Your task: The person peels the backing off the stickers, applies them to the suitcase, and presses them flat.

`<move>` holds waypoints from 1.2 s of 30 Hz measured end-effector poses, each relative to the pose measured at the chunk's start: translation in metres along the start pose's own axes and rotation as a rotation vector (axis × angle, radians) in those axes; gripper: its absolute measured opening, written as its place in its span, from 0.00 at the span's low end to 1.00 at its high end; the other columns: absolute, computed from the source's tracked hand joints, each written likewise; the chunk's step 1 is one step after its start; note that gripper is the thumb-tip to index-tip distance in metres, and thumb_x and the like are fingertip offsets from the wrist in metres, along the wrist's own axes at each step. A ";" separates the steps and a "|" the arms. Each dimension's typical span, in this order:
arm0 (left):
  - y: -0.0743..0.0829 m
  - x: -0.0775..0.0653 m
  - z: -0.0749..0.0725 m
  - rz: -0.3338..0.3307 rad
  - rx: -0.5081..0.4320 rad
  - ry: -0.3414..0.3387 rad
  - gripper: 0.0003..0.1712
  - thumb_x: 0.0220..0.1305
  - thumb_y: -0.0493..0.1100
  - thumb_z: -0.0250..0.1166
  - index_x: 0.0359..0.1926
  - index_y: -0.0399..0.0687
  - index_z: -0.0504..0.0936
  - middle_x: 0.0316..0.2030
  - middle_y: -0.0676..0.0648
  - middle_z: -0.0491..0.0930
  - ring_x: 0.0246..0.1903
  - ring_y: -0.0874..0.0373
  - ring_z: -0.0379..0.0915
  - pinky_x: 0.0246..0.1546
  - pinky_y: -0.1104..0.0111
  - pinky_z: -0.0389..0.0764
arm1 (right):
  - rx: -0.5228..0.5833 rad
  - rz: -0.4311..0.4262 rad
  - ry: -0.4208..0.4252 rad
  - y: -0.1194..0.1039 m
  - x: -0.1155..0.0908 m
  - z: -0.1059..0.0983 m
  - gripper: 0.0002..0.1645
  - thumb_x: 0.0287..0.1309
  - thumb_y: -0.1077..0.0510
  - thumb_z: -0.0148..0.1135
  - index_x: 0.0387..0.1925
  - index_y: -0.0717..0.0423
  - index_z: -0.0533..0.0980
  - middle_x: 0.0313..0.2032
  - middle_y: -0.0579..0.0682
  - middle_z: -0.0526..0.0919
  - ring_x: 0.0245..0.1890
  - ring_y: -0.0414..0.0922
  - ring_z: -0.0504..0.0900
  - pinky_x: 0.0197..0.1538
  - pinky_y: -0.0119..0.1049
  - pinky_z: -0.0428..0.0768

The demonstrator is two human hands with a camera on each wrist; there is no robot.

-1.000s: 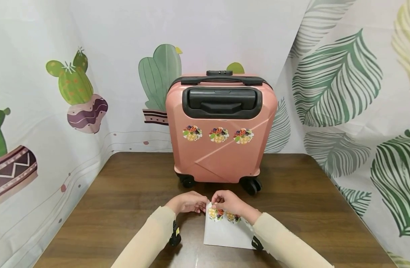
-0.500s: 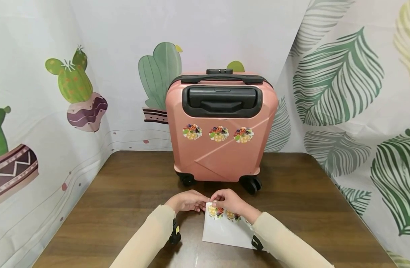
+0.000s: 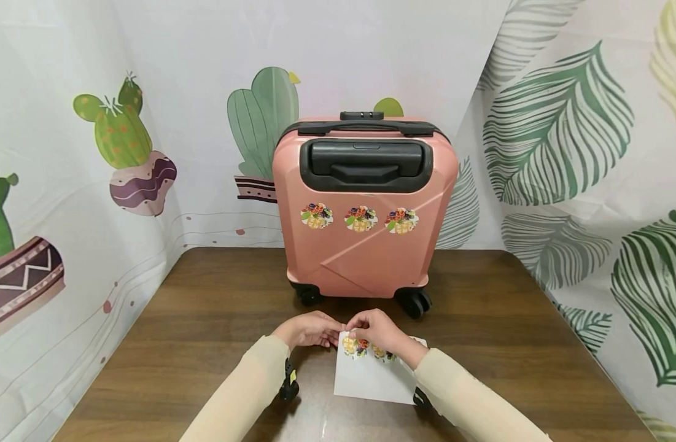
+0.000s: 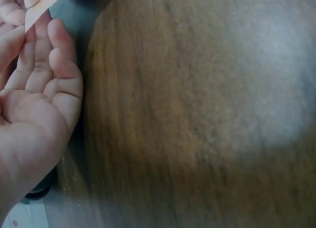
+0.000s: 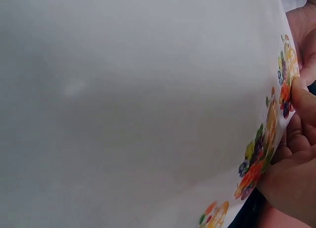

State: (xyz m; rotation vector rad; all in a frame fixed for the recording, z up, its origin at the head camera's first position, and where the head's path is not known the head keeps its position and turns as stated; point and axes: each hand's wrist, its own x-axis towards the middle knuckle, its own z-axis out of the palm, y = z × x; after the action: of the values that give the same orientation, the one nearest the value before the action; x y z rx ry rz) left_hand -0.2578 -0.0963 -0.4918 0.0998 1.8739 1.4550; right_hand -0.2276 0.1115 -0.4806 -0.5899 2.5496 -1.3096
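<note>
A white sticker sheet with round fruit-print stickers along its far edge is held just above the table. At its far left corner, my left hand pinches the sheet between thumb and fingers; the left wrist view shows this corner and the other fingers loosely bent. Beside it my right hand grips the far edge by the leftmost sticker, thumb on the printed side. In the right wrist view the sheet bows and fills most of the picture. Whether a sticker edge is lifted, I cannot tell.
A pink suitcase stands upright on wheels behind both hands, its black handle recess facing me. Across its front run three fruit stickers in a row. The brown wooden table meets a printed cloth backdrop.
The sheet has tilted slightly, and its far right corner now shows behind the right wrist. Both hands keep nearly the same place at the left corner.
</note>
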 end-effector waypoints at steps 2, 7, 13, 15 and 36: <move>0.000 0.000 0.000 0.004 0.010 -0.002 0.11 0.73 0.41 0.59 0.37 0.40 0.86 0.25 0.54 0.82 0.30 0.62 0.78 0.34 0.72 0.77 | -0.006 0.001 -0.005 -0.001 0.000 0.000 0.05 0.63 0.65 0.67 0.38 0.62 0.86 0.34 0.54 0.86 0.31 0.37 0.74 0.36 0.26 0.74; -0.001 0.001 0.000 0.005 -0.002 -0.002 0.11 0.73 0.42 0.59 0.37 0.41 0.86 0.26 0.54 0.82 0.30 0.61 0.77 0.34 0.73 0.77 | -0.003 -0.010 -0.001 0.000 0.002 0.000 0.04 0.63 0.66 0.66 0.37 0.63 0.85 0.34 0.55 0.86 0.31 0.38 0.74 0.35 0.26 0.74; -0.003 0.002 -0.001 0.014 -0.027 -0.012 0.11 0.71 0.44 0.59 0.31 0.48 0.83 0.27 0.54 0.81 0.31 0.62 0.77 0.35 0.73 0.77 | -0.012 -0.003 0.020 0.003 0.003 0.003 0.02 0.62 0.66 0.68 0.34 0.62 0.85 0.32 0.53 0.85 0.30 0.38 0.74 0.34 0.27 0.74; -0.003 0.001 -0.002 0.019 -0.026 -0.013 0.10 0.69 0.44 0.60 0.30 0.49 0.83 0.27 0.54 0.81 0.31 0.62 0.77 0.35 0.72 0.77 | -0.014 -0.001 0.028 0.004 0.003 0.004 0.03 0.61 0.65 0.69 0.34 0.63 0.84 0.32 0.53 0.85 0.30 0.38 0.74 0.34 0.27 0.75; 0.000 0.000 0.002 0.024 0.010 0.018 0.06 0.67 0.36 0.64 0.34 0.42 0.85 0.22 0.55 0.80 0.26 0.64 0.76 0.32 0.74 0.78 | -0.095 0.013 0.083 0.002 0.002 0.002 0.03 0.56 0.65 0.72 0.29 0.59 0.85 0.32 0.50 0.85 0.32 0.38 0.74 0.37 0.30 0.74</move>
State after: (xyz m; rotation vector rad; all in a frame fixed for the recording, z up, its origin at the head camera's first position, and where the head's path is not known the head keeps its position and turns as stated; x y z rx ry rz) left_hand -0.2570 -0.0946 -0.4921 0.1151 1.9008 1.4674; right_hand -0.2289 0.1099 -0.4834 -0.5464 2.6907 -1.2400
